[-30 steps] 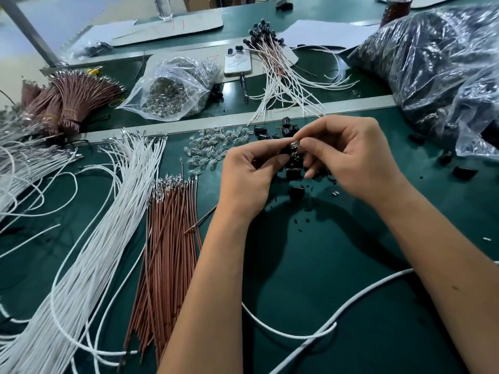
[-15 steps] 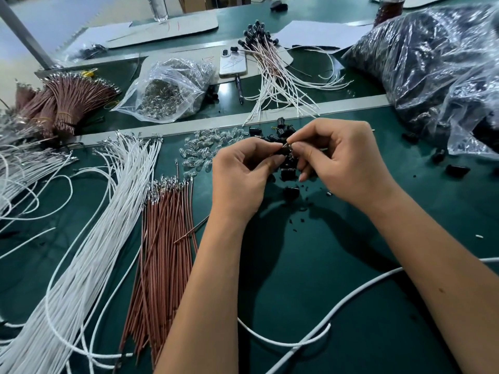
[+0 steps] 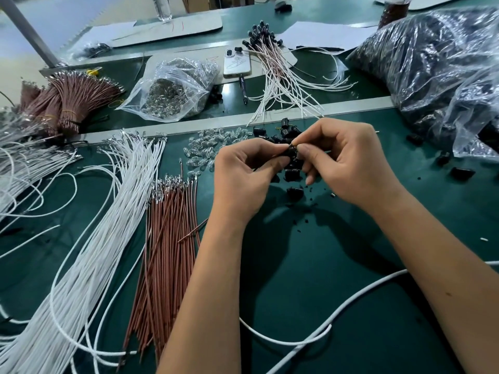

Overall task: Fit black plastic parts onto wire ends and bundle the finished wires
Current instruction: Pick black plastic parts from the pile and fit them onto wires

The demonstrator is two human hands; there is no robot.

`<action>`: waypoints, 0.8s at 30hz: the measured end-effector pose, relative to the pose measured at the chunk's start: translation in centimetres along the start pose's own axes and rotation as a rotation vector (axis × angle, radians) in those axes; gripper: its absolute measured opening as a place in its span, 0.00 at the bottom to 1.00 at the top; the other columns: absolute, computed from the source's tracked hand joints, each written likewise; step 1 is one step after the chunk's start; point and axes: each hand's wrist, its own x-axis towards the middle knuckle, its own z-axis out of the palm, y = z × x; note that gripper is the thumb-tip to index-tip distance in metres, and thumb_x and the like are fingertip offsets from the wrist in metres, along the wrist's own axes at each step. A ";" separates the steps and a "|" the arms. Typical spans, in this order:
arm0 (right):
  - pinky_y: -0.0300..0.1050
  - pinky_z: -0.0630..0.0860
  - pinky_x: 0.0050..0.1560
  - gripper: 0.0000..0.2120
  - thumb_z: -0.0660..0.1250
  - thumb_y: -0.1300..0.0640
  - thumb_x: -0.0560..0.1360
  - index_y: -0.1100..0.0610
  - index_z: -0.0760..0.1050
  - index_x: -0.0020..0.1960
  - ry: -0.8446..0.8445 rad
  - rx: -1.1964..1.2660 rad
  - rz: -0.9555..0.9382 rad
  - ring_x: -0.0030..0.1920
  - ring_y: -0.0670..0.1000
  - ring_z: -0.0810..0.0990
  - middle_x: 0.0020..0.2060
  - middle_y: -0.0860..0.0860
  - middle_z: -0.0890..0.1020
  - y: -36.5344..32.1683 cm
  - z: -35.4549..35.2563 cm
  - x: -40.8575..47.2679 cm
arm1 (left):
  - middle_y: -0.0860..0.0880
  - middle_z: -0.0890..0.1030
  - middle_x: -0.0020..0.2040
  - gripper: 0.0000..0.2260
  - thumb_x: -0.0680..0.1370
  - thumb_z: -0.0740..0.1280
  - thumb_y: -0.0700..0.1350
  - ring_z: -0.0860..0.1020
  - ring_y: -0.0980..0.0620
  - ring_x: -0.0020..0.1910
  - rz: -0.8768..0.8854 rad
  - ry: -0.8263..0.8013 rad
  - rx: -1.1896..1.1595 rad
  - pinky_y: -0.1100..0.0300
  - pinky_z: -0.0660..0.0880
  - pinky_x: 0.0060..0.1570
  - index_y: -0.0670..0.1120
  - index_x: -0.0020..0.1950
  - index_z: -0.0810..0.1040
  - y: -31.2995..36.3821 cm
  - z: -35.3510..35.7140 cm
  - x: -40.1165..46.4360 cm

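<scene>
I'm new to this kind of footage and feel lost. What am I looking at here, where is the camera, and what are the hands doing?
There is no machine: a person works with bare hands, and the one picture comes from a camera worn on their head, looking down at a green workbench. The left hand and right hand meet in the middle, together pinching a small black plastic part; what else they hold is too small to tell. Under them lies a pile of loose black parts. To the left lie brown wires and white wires, with small clear bulbs behind. Farther back lie wires already fitted with black parts, a phone and a clear bag.
</scene>
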 end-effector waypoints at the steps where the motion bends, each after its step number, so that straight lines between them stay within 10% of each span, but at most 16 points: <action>1: 0.47 0.82 0.29 0.02 0.70 0.68 0.79 0.63 0.81 0.49 -0.001 0.012 0.011 0.28 0.55 0.83 0.32 0.55 0.83 0.0 0.0 0.0 | 0.45 0.87 0.43 0.07 0.71 0.76 0.31 0.85 0.46 0.44 0.028 0.006 0.020 0.45 0.82 0.51 0.40 0.47 0.86 0.0 0.0 0.0; 24: 0.44 0.78 0.26 0.03 0.70 0.66 0.78 0.61 0.80 0.47 -0.057 -0.127 -0.085 0.25 0.49 0.82 0.30 0.47 0.81 0.2 0.1 0.0 | 0.44 0.86 0.41 0.06 0.71 0.77 0.32 0.85 0.46 0.42 0.063 -0.006 0.099 0.46 0.82 0.47 0.37 0.46 0.86 -0.3 -0.2 -0.1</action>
